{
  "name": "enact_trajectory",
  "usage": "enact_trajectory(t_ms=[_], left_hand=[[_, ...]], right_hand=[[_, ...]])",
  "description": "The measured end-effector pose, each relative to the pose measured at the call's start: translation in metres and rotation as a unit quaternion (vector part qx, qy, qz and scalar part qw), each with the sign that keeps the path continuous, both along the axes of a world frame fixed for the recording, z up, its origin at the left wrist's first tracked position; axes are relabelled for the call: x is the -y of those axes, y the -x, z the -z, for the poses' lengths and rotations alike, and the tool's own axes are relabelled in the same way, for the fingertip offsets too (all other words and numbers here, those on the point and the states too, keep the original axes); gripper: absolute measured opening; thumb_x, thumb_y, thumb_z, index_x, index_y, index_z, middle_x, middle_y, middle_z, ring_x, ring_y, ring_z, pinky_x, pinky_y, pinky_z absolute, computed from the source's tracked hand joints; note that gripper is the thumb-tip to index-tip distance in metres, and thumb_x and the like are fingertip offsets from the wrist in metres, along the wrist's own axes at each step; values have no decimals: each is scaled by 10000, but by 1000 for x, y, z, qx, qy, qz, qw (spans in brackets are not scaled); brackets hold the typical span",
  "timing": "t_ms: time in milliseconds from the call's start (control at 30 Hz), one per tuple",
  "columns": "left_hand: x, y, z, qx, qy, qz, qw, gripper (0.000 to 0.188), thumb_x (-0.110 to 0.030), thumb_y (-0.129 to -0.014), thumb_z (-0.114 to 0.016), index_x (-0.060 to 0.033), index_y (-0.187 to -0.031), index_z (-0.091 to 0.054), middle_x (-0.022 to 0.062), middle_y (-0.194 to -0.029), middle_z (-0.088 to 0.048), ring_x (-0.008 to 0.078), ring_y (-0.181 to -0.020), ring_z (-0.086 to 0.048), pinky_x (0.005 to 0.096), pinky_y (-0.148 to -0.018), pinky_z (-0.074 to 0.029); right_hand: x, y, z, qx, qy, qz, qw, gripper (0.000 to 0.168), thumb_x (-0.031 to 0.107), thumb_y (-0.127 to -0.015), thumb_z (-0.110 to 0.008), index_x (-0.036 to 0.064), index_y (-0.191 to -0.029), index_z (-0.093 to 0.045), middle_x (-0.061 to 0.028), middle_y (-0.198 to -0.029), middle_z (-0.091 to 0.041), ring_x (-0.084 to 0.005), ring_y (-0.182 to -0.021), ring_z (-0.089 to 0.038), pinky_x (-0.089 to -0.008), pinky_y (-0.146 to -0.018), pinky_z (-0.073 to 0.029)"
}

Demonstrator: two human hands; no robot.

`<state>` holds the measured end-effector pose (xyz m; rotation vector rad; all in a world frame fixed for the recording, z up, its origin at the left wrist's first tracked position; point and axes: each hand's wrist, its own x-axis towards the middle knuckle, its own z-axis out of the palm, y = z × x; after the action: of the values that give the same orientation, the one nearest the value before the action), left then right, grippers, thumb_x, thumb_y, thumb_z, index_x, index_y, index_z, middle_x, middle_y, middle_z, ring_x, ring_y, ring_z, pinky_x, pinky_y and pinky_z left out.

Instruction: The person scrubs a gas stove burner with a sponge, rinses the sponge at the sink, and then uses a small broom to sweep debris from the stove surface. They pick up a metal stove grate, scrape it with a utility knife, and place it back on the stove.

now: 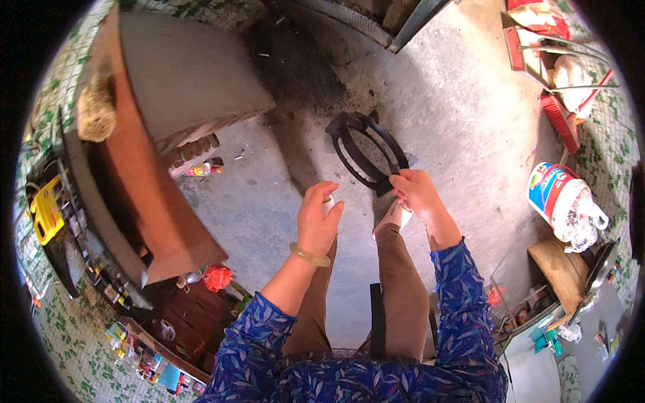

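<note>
My right hand (413, 189) grips a black ring-shaped stand (357, 161), which looks like a wok ring or pot support, by its near right edge. Two hoops joined by short blocks make up the stand, and it tilts above the concrete floor. My left hand (320, 216), with a pale bangle at the wrist, hovers to the left of the stand and does not touch it. Its fingers are curved, with thumb and forefinger apart and nothing between them. Below the hands are my own legs and feet, partly hidden by the hands.
A grey block-like structure (186, 75) with a brown side panel (166, 226) rises at left. A small bottle (201, 170) lies by its bricks. At right are a red broom (560, 123), a dustpan (526, 55), a bucket (546, 196) and a wooden board (559, 267).
</note>
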<state>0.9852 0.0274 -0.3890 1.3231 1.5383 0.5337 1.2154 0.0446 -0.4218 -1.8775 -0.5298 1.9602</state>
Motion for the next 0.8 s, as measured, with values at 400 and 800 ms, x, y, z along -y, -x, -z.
enact_trajectory(t_ms=[400,800], left_hand=[[14,14,-195,167,36,-94,981,328,-80,-823,-652,-30,-1144,-606,62,-1148,-586,169,-1069,-548,303,-926,-426],[-1,78,-310,153,-49,-97,982,365,-97,-844,-668,-20,-1191,-581,19,-1089,-601,94,-948,-541,242,-880,-434]], right_hand=[[50,6,-232,-145,-64,169,973,265,184,-919,-555,-34,-770,-584,-9,-553,-479,-90,-411,-442,-202,-447,-409],[66,21,-420,-233,-163,103,953,287,223,-928,-517,14,-731,-530,41,-506,-395,-62,-342,-346,-329,-561,-480]])
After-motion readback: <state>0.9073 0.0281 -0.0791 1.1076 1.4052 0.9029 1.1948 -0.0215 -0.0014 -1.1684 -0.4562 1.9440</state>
